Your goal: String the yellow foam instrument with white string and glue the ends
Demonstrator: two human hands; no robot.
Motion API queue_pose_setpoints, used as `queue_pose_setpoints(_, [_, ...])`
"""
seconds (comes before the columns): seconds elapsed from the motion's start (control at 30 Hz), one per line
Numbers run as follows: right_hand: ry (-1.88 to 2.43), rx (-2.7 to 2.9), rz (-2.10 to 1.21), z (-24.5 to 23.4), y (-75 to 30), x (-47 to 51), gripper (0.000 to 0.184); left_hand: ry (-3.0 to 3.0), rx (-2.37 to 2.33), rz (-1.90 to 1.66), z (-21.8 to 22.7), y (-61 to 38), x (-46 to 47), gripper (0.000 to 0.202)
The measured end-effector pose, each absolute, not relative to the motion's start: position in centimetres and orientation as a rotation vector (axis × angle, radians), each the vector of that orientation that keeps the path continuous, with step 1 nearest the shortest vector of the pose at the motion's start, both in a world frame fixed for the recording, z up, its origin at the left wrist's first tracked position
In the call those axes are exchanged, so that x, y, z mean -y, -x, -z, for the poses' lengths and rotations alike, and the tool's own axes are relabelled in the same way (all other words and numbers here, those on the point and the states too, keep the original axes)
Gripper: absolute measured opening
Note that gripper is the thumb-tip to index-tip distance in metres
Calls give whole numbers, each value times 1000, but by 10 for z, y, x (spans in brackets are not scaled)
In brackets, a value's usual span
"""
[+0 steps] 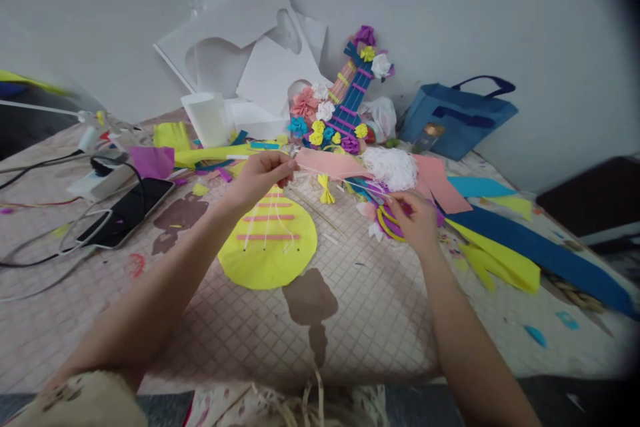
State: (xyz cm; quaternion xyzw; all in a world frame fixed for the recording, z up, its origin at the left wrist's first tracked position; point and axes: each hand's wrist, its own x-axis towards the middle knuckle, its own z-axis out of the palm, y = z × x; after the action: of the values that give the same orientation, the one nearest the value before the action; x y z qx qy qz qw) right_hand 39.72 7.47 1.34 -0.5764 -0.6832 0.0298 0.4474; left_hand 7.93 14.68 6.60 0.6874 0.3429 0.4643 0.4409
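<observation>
A thin white string [345,180] stretches between my two hands above the table. My left hand [263,177] pinches one end of it between thumb and fingertips. Further to the right, my right hand [414,217] grips the string with its fingertips. Below my left hand lies a round yellow paper guitar body [270,270] with pink paper strips across it and white strings running down it. Its upper part is hidden by my left hand. Behind the taut string sit a fluffy bundle of white thread [393,168] and a small yellow paper bow [326,190].
A finished blue paper guitar with flowers [354,97] leans on the wall, beside white cut boards [240,10]. A blue bag [457,117] stands right. At left are a phone [127,212], cables and a power strip [100,180]. Blue paper [545,250] covers the right side.
</observation>
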Motion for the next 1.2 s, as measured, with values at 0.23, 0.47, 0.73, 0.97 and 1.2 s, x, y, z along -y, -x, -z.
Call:
queue_pose_setpoints(0.23, [1327,1585,-249,-35,-381,-83,18,-1847,-782,-999,-69,-75,-130,18])
queue_pose_setpoints(0.47, [1175,2019,-410,-2,-343,-76,15,-2288,-695,-468,-60,-93,-80,13])
queue_pose_setpoints(0.73, [1295,2035,-363,38,-360,-87,31,-2531,-298,-510,-31,-116,-33,19])
queue_pose_setpoints(0.97, [1343,1882,-146,30,-363,-88,19,-2746,-264,-739,-17,-112,-25,21])
queue_pose_setpoints(1.2, [1369,1947,-133,0,-405,-101,30,-2809,-181,-614,-9,-112,-19,20])
